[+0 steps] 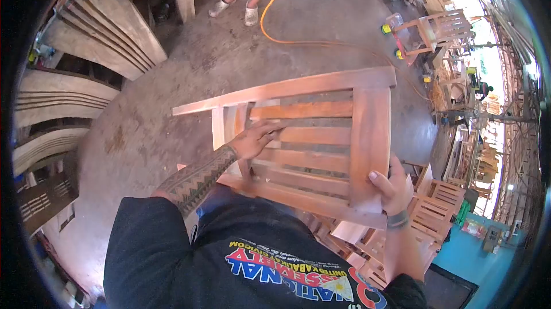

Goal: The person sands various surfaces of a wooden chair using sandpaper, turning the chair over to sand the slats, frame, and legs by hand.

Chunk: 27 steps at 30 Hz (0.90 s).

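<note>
In front of my body is a reddish-brown wooden chair (372,136), tilted on its side, its slatted back facing up towards me. My left hand (256,139), at the end of a tattooed forearm, lies with its fingers stretched out over the slats near the seat end. My right hand (392,188) grips the wide top rail near its lower corner, thumb on the upper face and the other fingers behind the edge. One long post (287,89) runs along the far side of the back. What supports the chair underneath is hidden.
A person in clogs (251,15) stands ahead, beside an orange hose (287,40) crossing the concrete floor (229,62). Large slatted wooden pieces (103,19) stand at left. Another wooden chair (430,32) stands at far right; more slatted chairs (439,200) are stacked at lower right.
</note>
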Each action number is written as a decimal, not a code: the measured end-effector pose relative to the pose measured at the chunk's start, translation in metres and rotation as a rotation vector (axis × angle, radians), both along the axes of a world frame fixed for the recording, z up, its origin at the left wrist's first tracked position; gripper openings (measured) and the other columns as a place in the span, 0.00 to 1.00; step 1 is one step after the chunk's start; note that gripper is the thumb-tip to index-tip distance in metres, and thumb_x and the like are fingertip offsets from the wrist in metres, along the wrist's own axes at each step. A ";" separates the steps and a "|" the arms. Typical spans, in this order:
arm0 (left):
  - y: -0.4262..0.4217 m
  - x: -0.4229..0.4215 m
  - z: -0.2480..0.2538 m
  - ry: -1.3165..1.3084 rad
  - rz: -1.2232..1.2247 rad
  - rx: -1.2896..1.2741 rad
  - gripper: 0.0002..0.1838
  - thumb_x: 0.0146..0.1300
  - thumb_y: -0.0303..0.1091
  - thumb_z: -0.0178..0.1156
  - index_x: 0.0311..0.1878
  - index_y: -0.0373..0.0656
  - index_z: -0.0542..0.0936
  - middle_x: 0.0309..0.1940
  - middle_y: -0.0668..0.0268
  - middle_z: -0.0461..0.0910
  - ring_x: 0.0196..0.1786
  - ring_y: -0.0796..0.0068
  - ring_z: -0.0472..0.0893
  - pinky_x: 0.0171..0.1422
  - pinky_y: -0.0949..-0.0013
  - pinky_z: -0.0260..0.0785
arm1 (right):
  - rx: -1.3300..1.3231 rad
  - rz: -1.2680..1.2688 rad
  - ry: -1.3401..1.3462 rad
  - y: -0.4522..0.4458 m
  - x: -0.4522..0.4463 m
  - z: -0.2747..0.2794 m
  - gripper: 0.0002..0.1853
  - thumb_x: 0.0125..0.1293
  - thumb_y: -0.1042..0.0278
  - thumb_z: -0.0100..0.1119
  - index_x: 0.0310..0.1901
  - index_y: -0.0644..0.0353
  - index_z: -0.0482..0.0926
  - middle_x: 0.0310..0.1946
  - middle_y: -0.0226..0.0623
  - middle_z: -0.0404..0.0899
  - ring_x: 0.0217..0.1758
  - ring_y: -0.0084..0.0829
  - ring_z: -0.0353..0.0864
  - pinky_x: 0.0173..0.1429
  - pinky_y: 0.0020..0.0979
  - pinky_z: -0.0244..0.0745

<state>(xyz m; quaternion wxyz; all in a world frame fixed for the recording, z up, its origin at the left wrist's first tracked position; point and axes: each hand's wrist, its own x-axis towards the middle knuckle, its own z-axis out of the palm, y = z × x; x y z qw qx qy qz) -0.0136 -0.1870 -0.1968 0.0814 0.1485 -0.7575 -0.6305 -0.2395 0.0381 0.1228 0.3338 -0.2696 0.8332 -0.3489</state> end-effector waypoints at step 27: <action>0.033 -0.022 -0.001 0.074 0.223 -0.007 0.24 0.83 0.46 0.57 0.74 0.46 0.80 0.63 0.51 0.84 0.66 0.50 0.81 0.77 0.51 0.69 | -0.079 0.022 0.019 0.004 0.005 -0.010 0.37 0.62 0.47 0.74 0.65 0.69 0.79 0.51 0.41 0.87 0.54 0.32 0.84 0.61 0.36 0.80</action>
